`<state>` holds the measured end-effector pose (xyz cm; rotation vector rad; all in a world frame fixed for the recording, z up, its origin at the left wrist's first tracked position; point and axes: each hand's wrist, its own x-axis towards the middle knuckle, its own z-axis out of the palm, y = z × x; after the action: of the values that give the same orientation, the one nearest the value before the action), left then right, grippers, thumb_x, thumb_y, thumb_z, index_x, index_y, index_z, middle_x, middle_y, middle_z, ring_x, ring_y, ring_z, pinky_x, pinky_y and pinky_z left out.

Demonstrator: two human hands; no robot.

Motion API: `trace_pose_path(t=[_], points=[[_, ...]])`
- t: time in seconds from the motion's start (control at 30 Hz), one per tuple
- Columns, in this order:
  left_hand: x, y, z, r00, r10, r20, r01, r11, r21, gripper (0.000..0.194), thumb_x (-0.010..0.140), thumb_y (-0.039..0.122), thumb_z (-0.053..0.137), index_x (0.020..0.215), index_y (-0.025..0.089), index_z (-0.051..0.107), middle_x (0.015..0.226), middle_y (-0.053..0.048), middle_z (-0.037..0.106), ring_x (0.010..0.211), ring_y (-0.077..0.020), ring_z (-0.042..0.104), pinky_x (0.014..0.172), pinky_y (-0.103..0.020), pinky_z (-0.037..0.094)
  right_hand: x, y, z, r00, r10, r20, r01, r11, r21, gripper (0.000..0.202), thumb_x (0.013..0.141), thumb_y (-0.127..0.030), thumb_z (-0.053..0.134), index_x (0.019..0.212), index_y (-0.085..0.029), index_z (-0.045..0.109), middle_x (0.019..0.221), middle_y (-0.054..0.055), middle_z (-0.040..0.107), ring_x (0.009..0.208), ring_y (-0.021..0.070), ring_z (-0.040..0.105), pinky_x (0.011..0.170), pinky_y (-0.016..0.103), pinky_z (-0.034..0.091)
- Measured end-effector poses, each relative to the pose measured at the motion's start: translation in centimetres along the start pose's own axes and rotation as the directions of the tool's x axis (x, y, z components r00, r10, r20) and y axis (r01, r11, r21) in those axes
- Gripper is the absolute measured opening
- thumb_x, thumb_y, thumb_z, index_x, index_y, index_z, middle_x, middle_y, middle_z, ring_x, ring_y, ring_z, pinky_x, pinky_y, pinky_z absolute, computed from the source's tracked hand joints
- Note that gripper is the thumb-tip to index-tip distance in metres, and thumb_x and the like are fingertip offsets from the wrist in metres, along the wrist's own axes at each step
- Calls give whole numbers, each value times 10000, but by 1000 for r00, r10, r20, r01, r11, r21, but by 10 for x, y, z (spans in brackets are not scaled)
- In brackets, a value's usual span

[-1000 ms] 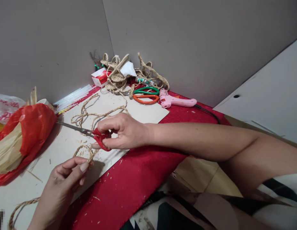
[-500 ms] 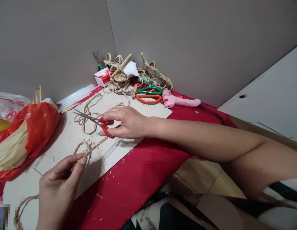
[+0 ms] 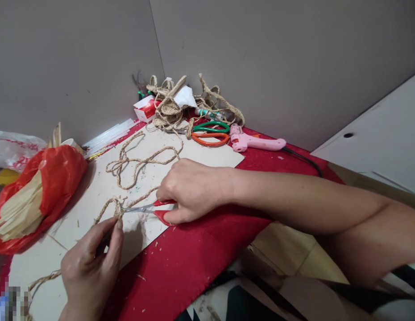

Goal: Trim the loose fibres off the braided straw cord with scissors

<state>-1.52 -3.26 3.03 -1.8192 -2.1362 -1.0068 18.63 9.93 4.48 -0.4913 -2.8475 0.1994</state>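
My left hand (image 3: 93,254) pinches a braided straw cord (image 3: 107,206) between thumb and fingertips over the white board (image 3: 190,162). Red-handled scissors (image 3: 163,213) are held in my right hand (image 3: 190,191), thumb and fingers at the loops. Their blades point left and their tips are at the cord just above my left fingertips; whether they touch it I cannot tell. One stretch of cord runs from there toward my right hand, and more of it lies in loops on the board. Another length comes out to the left of my left hand.
A red bag (image 3: 63,174) of pale husks lies at the left. Behind are clear sticks (image 3: 110,136), a red-white box (image 3: 145,108), heaped braided cord (image 3: 169,107), scissors with green and orange handles (image 3: 210,143), and a pink glue gun (image 3: 257,142) with a black cable.
My right hand has brought the scissors down and round to the cord by my left fingertips. My left hand keeps its pinch. The whole view has shifted slightly.
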Motion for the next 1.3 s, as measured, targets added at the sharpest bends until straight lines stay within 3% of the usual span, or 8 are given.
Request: trace_pose_path(t=[0.33,0.53,0.7,0.8,0.93,1.1,1.2,1.3], points=[[-3,-3,0,968,250,-19,-243,953,181,67,756,257,674,801,244,722,590,-39,651,580,-198,565,619,-287,375,1,-10,4,998,31,46,-30,999,-18,350,786,-461,523,738,-163,700,641,67,673,523,131,498,519,271,171],[0,2,-1,985,154,-77,-145,983,114,93,627,217,776,689,274,738,523,-28,589,536,-194,510,557,-280,337,0,-13,2,998,2,63,-4,1000,29,284,800,-398,533,721,-179,696,628,46,668,493,110,420,508,273,163],[-6,-2,0,998,6,-56,-5,1000,17,190,633,228,770,812,290,762,659,-51,663,648,-226,558,576,-274,368,1,-10,1,999,26,24,-29,991,132,233,782,-341,559,652,-181,668,574,8,624,472,89,341,501,267,171],[-9,-3,2,998,-27,-51,25,999,-34,120,718,269,708,833,278,743,744,-42,696,643,-208,567,613,-277,386,5,-4,7,982,121,-142,-86,968,236,256,803,-355,539,662,-175,655,619,3,627,535,91,426,526,253,221],[-5,-2,4,991,-131,23,133,970,-201,89,742,338,690,759,252,708,664,5,644,582,-168,533,623,-270,391,13,2,24,919,146,-367,-18,943,332,263,841,-382,532,868,-154,662,844,44,668,760,124,545,639,236,321],[1,-5,5,942,-264,207,319,895,-312,162,727,393,699,755,235,716,676,0,648,654,-181,562,603,-256,402,21,-2,40,955,112,-274,51,850,524,194,827,-302,547,830,-135,646,759,18,612,670,88,486,637,215,330],[0,-8,4,951,-232,204,287,907,-309,268,691,370,738,933,256,727,712,9,651,616,-164,550,597,-253,418,21,-5,36,969,132,-211,16,811,585,200,807,-278,534,694,-132,609,656,-15,546,608,70,425,605,216,301],[-3,-7,1,982,-101,158,143,948,-284,321,686,310,750,1007,295,726,797,5,691,644,-167,583,658,-265,446,20,-4,26,977,142,-158,-15,788,615,240,781,-267,543,577,-141,525,566,-49,441,573,59,370,580,222,270]])
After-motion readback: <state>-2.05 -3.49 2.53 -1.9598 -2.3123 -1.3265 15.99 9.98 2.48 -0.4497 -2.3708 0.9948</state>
